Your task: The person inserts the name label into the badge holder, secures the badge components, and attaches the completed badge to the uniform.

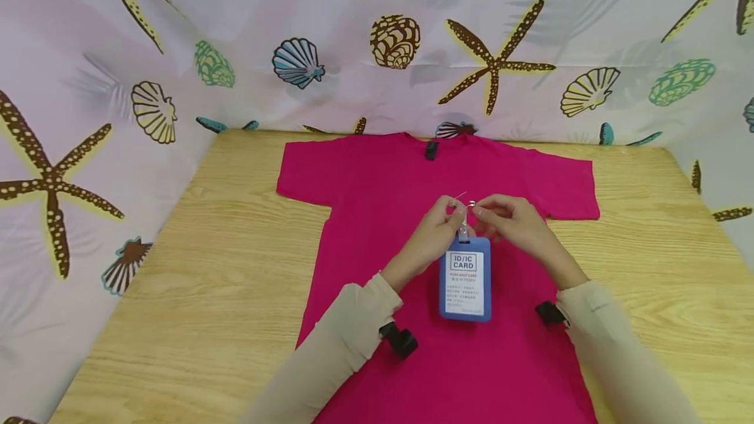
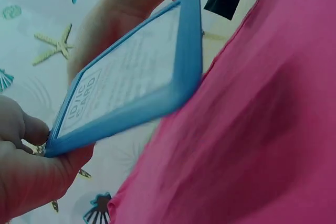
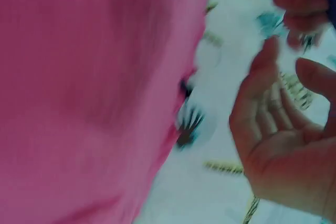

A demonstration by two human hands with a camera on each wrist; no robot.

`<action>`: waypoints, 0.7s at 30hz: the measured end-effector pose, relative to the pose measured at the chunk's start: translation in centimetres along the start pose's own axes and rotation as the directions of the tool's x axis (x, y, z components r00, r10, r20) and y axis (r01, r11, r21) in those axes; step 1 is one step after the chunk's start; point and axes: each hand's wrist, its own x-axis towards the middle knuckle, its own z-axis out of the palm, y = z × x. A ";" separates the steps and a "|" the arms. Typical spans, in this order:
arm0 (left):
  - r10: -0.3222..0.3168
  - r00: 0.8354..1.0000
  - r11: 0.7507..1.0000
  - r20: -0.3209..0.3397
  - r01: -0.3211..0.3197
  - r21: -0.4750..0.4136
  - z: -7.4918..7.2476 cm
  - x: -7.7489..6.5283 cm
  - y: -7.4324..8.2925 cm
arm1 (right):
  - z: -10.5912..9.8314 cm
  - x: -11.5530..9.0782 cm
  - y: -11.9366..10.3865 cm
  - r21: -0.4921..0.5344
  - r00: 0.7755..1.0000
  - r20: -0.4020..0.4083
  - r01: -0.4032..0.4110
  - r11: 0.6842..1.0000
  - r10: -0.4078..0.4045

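Note:
A blue-framed ID card holder [image 1: 465, 316] hangs from a clear strap [image 1: 463, 231] below my left hand [image 1: 432, 231]. At that hand's fingertips an open safety pin [image 1: 459, 197] is pinched, its thin needle sticking up. My right hand [image 1: 518, 222] has its fingertips right at the pin's small metal end in the head view. The right wrist view is blurred and shows a gap between thumb and index finger of the right hand [image 3: 283, 150]. In the left wrist view the card holder [image 2: 189, 56] covers part of the right hand.
Under both hands a magenta T-shirt [image 1: 377, 188] lies spread on the wooden table [image 1: 235, 247], collar at the far side. A small black tag [image 1: 431, 150] shows at its collar. Cloth walls [image 1: 341, 5] printed with shells and starfish surround the table. Black straps [image 1: 400, 339] circle the sleeves.

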 end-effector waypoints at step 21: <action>-0.094 0.981 0.993 -0.171 0.082 -0.080 0.8 9.6 -1.2 | -3.2 8.6 3.5 -0.505 0.979 -0.115 -0.203 0.839 0.168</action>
